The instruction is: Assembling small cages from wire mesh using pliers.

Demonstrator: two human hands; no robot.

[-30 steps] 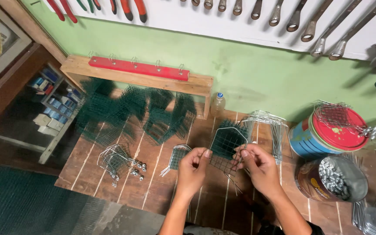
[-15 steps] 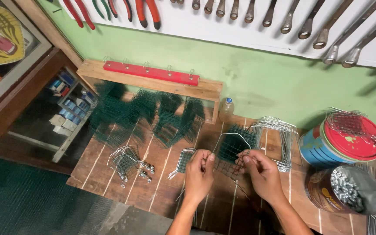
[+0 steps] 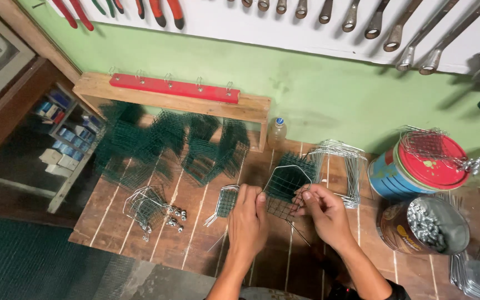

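The fingers of the left hand (image 3: 246, 222) are curled and pinched on the left edge of a small green mesh piece with a wire frame (image 3: 285, 186), while the fingers of the right hand (image 3: 323, 214) are pinched on the right edge of the same piece; both hands grasp it from opposite sides. The mesh piece rests low on the wooden workbench (image 3: 195, 239), tilted up toward the wall, its arched wire top pointing away from the person. Just left of the mesh piece, touching the left hand's knuckle side, lies a smaller mesh-and-wire part (image 3: 226, 201). Right of the mesh piece, close behind the right hand, stands a bundle of bent bare wire frames (image 3: 343, 166). Farther left of the mesh piece sits an assembled wire cage with small metal weights (image 3: 151, 210). Behind the mesh piece, toward the wall, several loose green mesh sheets (image 3: 168, 144) lean against a wooden shelf with a red hook strip (image 3: 176, 89), and a small bottle (image 3: 276, 132) stands at the shelf's right end. Well to the right of the mesh piece are a blue tin with a red lid (image 3: 418, 166), topped with wire parts, and a jar of small metal pieces (image 3: 426, 225). Wrenches and pliers (image 3: 362, 16) hang on the wall above.
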